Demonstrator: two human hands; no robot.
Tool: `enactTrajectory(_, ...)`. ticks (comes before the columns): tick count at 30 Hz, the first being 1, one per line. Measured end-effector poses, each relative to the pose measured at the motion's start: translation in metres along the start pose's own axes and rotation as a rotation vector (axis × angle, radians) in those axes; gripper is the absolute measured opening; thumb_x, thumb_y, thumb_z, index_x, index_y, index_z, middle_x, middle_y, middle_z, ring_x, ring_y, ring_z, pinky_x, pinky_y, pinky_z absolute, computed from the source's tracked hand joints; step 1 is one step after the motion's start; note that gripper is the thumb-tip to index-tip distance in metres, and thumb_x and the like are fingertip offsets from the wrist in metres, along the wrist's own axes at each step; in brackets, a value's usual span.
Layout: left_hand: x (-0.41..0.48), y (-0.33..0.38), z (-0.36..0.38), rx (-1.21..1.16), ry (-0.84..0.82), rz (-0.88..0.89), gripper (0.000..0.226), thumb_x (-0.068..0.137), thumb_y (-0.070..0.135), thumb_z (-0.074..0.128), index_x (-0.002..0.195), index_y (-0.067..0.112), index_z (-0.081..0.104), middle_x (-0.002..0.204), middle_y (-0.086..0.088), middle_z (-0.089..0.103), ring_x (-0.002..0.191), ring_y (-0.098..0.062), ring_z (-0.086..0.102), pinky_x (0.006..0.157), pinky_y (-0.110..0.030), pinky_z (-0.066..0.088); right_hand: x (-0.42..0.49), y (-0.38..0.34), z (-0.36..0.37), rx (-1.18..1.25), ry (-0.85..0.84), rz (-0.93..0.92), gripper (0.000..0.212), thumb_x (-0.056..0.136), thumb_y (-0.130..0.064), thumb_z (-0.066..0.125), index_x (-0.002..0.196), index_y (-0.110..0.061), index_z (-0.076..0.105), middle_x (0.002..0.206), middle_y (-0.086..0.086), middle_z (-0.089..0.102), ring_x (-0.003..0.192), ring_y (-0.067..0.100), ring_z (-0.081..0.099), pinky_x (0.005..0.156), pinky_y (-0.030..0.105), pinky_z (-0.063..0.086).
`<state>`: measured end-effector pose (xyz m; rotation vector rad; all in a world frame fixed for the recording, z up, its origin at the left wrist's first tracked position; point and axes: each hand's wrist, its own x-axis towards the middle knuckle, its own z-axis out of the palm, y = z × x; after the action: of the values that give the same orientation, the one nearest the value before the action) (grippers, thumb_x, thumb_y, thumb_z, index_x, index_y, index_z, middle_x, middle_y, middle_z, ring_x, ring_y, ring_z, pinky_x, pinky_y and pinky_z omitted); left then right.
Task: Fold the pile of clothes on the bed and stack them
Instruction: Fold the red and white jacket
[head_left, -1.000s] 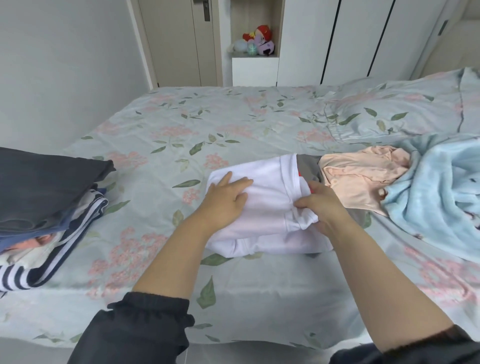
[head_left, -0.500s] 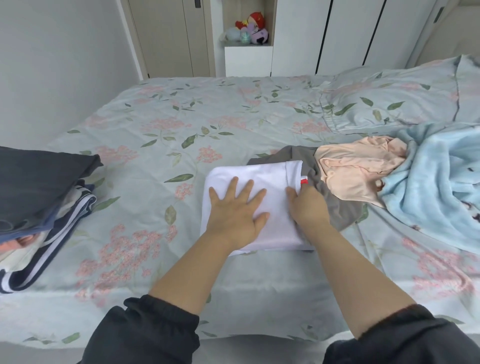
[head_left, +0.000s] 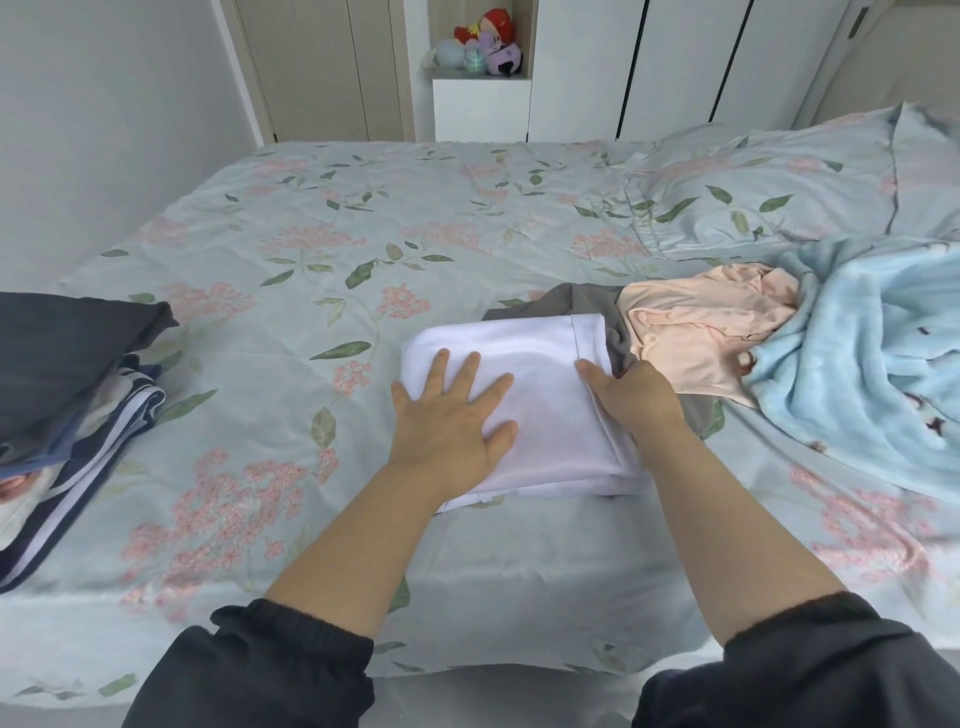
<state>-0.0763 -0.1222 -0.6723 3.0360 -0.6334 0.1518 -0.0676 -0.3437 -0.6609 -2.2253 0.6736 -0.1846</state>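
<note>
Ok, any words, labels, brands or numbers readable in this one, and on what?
None can be read.
The white folded garment shows no print or label.
The light blue fleece item bears small dark marks, too small to read as text.
The plush toys in the background show no legible writing.

A plain white garment (head_left: 530, 374) is seen under the left hand (head_left: 447, 415) and the right hand (head_left: 634, 400). Just beyond the right hand a grey garment (head_left: 587, 304) is shown, then a peach garment (head_left: 696, 332), then a light blue fleece (head_left: 857, 364) flecked with small dark marks. The bedsheet (head_left: 311, 249) beneath is patterned in pale blue-green with pink flower clusters and green leaves. Far left of the hands, a stack (head_left: 67, 353) is topped in dark charcoal, with navy-and-white stripes below. Black sleeves (head_left: 260, 670) are worn.
</note>
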Motion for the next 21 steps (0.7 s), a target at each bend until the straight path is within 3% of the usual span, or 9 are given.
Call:
enactTrajectory(5, 0.000, -0.003, 0.008, 0.025, 0.062, 0.024, 0.058, 0.092, 0.065, 0.017, 0.147, 0.051, 0.005, 0.161, 0.007, -0.007, 0.146, -0.025, -0.012, 0.109, -0.061, 0.010, -0.002, 0.001, -0.007, 0.137, -0.110, 0.043, 0.074, 0.076, -0.043, 0.074, 0.135, -0.008, 0.046, 0.121, 0.003, 0.060, 0.094, 0.019, 0.053, 0.078, 0.028, 0.038)
enactTrajectory(9, -0.006, -0.002, 0.010, 0.014, 0.172, 0.066, 0.059, 0.092, 0.062, 0.024, 0.148, 0.048, 0.011, 0.161, 0.004, -0.001, 0.147, -0.024, -0.007, 0.109, -0.058, 0.015, -0.007, -0.009, -0.007, 0.110, -0.110, 0.018, 0.061, 0.080, -0.033, 0.072, 0.128, -0.004, 0.050, 0.123, 0.009, 0.059, 0.108, 0.028, 0.057, 0.086, 0.031, 0.043)
enactTrajectory(11, -0.008, -0.006, 0.010, -0.174, 0.271, 0.031, 0.064, 0.091, 0.057, 0.041, 0.149, 0.042, 0.019, 0.161, 0.005, 0.002, 0.147, -0.019, -0.002, 0.112, -0.052, 0.014, -0.013, -0.015, -0.005, 0.069, -0.107, -0.021, 0.051, 0.087, -0.031, 0.065, 0.125, -0.001, 0.052, 0.125, 0.013, 0.057, 0.113, 0.030, 0.054, 0.081, 0.027, 0.038)
enactTrajectory(13, -0.007, -0.017, 0.006, -0.578, 0.323, -0.157, 0.071, 0.089, 0.043, 0.057, 0.150, 0.032, 0.022, 0.160, 0.003, 0.010, 0.146, -0.016, 0.009, 0.114, -0.041, 0.016, -0.019, -0.021, -0.004, 0.055, -0.114, -0.073, 0.043, 0.091, -0.029, 0.059, 0.124, -0.001, 0.052, 0.125, 0.013, 0.057, 0.115, 0.030, 0.052, 0.079, 0.025, 0.032)
enactTrajectory(16, -0.009, -0.042, 0.000, -1.246, 0.172, -0.531, 0.065, 0.090, 0.041, 0.060, 0.146, 0.024, 0.032, 0.146, -0.001, 0.042, 0.123, -0.021, 0.046, 0.098, -0.035, 0.038, -0.029, -0.029, -0.006, 0.118, -0.104, -0.117, 0.037, 0.093, -0.022, 0.056, 0.123, -0.001, 0.052, 0.121, 0.013, 0.058, 0.115, 0.030, 0.051, 0.079, 0.024, 0.031)
enactTrajectory(18, -0.013, -0.051, -0.001, -1.372, 0.047, -0.603, 0.058, 0.090, 0.047, 0.056, 0.140, 0.022, 0.041, 0.131, 0.001, 0.054, 0.105, -0.018, 0.057, 0.082, -0.031, 0.043, -0.034, -0.031, -0.012, 0.210, -0.101, -0.110, 0.031, 0.093, -0.020, 0.056, 0.118, -0.002, 0.055, 0.110, 0.012, 0.060, 0.103, 0.029, 0.056, 0.074, 0.026, 0.035)
enactTrajectory(21, -0.017, -0.052, -0.001, -1.369, 0.042, -0.560, 0.047, 0.090, 0.049, 0.055, 0.128, 0.022, 0.051, 0.110, 0.007, 0.060, 0.092, -0.007, 0.059, 0.067, -0.023, 0.043, -0.046, -0.036, -0.024, 0.372, -0.119, -0.094, 0.013, 0.092, -0.019, 0.055, 0.100, -0.009, 0.058, 0.095, 0.008, 0.061, 0.077, 0.020, 0.057, 0.063, 0.027, 0.040)
